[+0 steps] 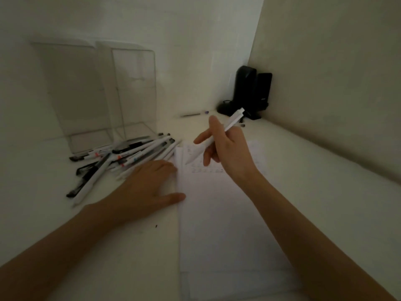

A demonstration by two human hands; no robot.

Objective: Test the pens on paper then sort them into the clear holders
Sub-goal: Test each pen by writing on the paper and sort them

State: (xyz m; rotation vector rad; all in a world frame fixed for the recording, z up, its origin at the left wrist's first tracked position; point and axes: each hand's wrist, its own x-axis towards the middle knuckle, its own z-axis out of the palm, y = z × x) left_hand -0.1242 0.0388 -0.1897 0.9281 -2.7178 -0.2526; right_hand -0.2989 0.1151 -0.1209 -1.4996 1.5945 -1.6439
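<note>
Scribbles on the paper blur under the white pen gripped by the right hand, while the flat left hand at its left edge hides some pens.

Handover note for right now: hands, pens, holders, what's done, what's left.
Right hand grips a white pen, tip aimed down at the paper; contact unclear.
Left hand lies flat at the paper's left edge.
Pile of pens lies left of the paper, before the two clear holders; no pens visible in them.
Done: faint test marks on the paper's far end.
Left: test the pile, sort everything.
</note>
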